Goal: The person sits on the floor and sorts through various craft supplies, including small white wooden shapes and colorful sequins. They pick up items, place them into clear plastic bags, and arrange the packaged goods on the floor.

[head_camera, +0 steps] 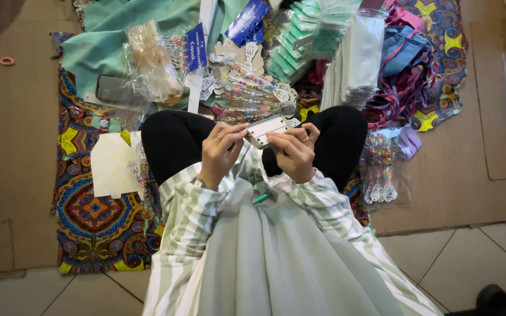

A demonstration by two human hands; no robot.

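Observation:
I sit on the floor with my knees in black trousers spread apart. My left hand (222, 153) and my right hand (294, 153) together hold a small white rectangular card (267, 129) between the fingertips, just above my lap. Each hand pinches one end of the card. A ring shows on a finger of each hand. Just beyond the card lies a pile of colourful bead bracelets on white tags (253, 93).
A patterned cloth (95, 216) covers the cardboard floor. On it lie clear plastic bags (150, 61), stacks of white packets (355, 58), green packets (300, 41), blue cards (195, 47), a dark phone (112, 90), ribbons (405, 88) and more bracelets (380, 169). Tiles are near me.

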